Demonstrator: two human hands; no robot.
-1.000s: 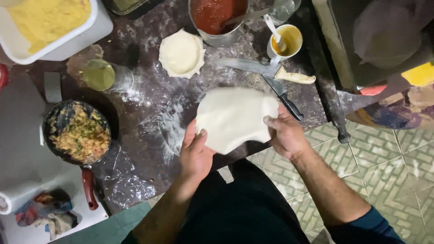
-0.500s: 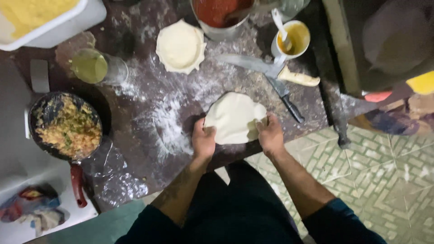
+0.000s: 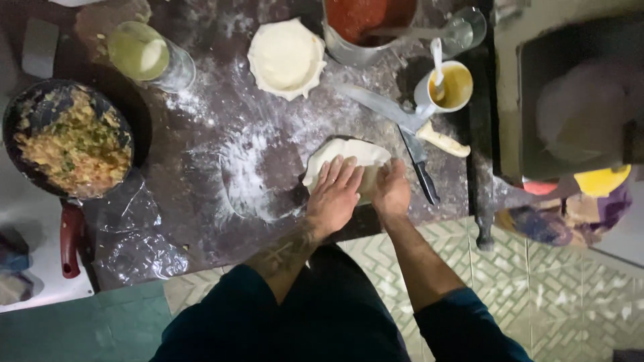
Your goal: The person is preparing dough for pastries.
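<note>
Both hands have come down onto the dough since the earlier frames, where they held the round spread wide between them; the sheet now looks folded into a smaller half-round. Left hand [image 3: 335, 194] lies flat on top of the pale dough piece [image 3: 349, 155], its fingers [image 3: 341, 175] together and stretched forward, pressing on the surface. Right hand [image 3: 391, 191] sits just beside it, touching the dough's right edge, fingers curled against the fold; how tightly they close I cannot tell. The dough rests on the dark, flour-dusted worktop [image 3: 201, 201], near its front edge, with a white patch of loose flour [image 3: 245, 174] just to its left.

Just right of the dough lie two knives: a dark-handled one [image 3: 421, 167] and a broad blade with a pale handle [image 3: 402, 121], the two crossing. To the left, a red-handled frying pan [image 3: 70, 144] holds a yellowish mix flecked with green. Clear plastic wrap [image 3: 134, 234] lies crumpled in front of the pan.

Farther back, a second flat round of dough [image 3: 286, 59] lies apart from the first. A white cup [image 3: 448, 87] of yellow liquid with a spoon stands at the right, a glass [image 3: 149, 57] of greenish-yellow liquid at the left, and a metal pot [image 3: 365, 23] of red sauce at the far edge.
</note>
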